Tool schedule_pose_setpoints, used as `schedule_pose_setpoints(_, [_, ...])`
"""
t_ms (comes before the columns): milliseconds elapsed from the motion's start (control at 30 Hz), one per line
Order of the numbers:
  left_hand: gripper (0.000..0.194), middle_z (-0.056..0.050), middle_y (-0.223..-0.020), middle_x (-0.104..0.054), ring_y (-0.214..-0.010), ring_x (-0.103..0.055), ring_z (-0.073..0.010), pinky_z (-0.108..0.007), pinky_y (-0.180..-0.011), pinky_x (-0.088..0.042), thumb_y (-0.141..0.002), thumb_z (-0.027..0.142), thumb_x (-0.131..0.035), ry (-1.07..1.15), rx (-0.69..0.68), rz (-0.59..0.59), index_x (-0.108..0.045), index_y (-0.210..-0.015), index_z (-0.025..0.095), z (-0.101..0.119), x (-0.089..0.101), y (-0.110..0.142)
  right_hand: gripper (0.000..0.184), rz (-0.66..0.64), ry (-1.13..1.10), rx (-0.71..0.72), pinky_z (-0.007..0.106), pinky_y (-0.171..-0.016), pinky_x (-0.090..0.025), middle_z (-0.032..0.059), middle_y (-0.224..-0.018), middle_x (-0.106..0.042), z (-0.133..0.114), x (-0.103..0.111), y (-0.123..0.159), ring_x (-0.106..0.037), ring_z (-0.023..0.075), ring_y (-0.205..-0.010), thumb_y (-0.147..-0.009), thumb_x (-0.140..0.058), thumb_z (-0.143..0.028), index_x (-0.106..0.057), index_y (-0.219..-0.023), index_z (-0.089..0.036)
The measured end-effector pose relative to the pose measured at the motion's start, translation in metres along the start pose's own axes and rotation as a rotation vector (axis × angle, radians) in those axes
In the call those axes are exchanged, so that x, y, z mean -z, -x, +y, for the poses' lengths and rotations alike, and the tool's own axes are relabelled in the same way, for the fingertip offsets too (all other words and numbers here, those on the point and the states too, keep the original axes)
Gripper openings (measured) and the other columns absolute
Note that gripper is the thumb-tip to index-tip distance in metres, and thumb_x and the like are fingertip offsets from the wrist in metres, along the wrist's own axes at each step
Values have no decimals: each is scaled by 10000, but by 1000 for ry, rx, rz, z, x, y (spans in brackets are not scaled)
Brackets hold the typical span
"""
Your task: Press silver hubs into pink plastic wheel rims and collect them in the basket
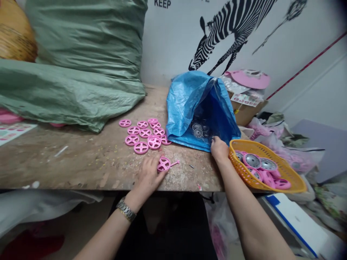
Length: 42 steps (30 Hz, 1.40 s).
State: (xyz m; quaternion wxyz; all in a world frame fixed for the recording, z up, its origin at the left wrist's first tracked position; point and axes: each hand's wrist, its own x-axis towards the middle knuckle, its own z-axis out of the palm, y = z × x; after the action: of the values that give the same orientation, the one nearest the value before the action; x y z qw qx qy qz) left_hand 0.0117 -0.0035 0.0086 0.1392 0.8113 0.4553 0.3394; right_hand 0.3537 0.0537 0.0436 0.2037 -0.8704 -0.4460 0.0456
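- Bench (89, 159): worn, scuffed wood, littered with pale crumbs and shavings; front edge chipped.
- Left hand (148, 176), watch on wrist, rests on the bench near the front edge; fingers pinch a pink wheel (163, 164) with a short axle pin sticking out to the right.
- Loose pink wheels (145, 134) lie flat in a cluster just behind it.
- Right hand (219, 148) at the mouth of a blue bag (189, 101); fingertips hidden inside, so cannot tell its grip. Silver discs (197, 130) show within.
- Orange basket (294, 180) at the bench's right end, holding pink and silver wheels.
- Green sacks (81, 65) piled rear left.
- White wall with zebra decal (230, 25).
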Motion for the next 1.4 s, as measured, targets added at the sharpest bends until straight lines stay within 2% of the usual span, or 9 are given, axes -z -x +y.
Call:
schedule_pose_setpoints(200, [593,-169,-1337,-579,-1242,-546,-300,-509,-1055,-459,-911,364,-620,90,-67,78,-398,-1426,174,4,4,2,358,12,-401,43,388,-828,-519,120,-975,-700,-11,16,43,-649,263,-943,-882,-509,-488,-632,-973,-165])
schedule_pose_setpoints(300, [623,-173,-1364,-564,-1269,-543,-300,-510,-1060,-469,-899,333,-644,130,-101,112,-372,-1439,184,9,4,5,447,-175,-749,43,340,-720,-557,62,-917,-702,-25,23,81,-665,210,-823,-775,-595,-636,-592,-869,-199])
schedule_pose_setpoints(433, [642,-192,-1378,-549,-1293,-534,-314,-518,-1060,-477,-905,293,-635,134,-172,85,-333,-1461,182,23,8,7,472,-527,-1258,-100,307,-700,-555,28,-892,-693,-47,34,135,-649,178,-805,-562,-858,-532,-625,-809,-204])
schedule_pose_setpoints(567, [647,-194,-1340,-564,-1279,-547,-321,-540,-1057,-479,-924,268,-601,121,-303,69,-287,-1483,185,39,14,6,454,-630,-1286,-127,261,-677,-526,11,-830,-684,-59,32,167,-626,148,-761,-560,-880,-513,-647,-772,-186])
schedule_pose_setpoints(767, [673,-177,-1348,-548,-1291,-539,-287,-478,-1045,-506,-915,146,-576,244,-368,43,-262,-1507,210,51,12,7,444,-608,-1264,-62,226,-592,-446,-31,-706,-623,-61,20,186,-555,115,-639,-603,-861,-499,-597,-786,-192])
schedule_pose_setpoints(933, [681,-168,-1417,-504,-1282,-546,-310,-486,-1016,-524,-902,246,-628,595,-45,-44,-308,-1503,252,57,10,11,346,-438,-1308,29,230,-640,-459,-30,-793,-644,-62,19,193,-593,128,-725,-689,-821,-391,-590,-875,-214])
schedule_pose_setpoints(1100, [514,-80,-1024,-673,-738,-704,-179,-333,-679,-622,-886,338,-618,1138,442,-336,-477,-1354,177,71,20,6,314,-371,-1281,89,273,-758,-497,-6,-877,-691,-60,23,197,-640,158,-833,-729,-781,-311,-611,-980,-227])
schedule_pose_setpoints(1233, [404,-44,-918,-672,-634,-675,-135,-265,-598,-595,-888,359,-598,1194,507,-310,-569,-1231,147,77,25,5,362,-450,-1256,96,299,-821,-508,9,-934,-718,-59,28,201,-655,172,-877,-726,-776,-318,-643,-1050,-228])
schedule_pose_setpoints(1400, [397,-53,-937,-676,-639,-663,-134,-267,-601,-585,-916,359,-559,1087,393,-273,-585,-1253,151,75,23,10,202,-498,-1175,180,292,-806,-499,5,-918,-712,-55,34,205,-643,168,-860,-813,-696,-345,-693,-974,-223])
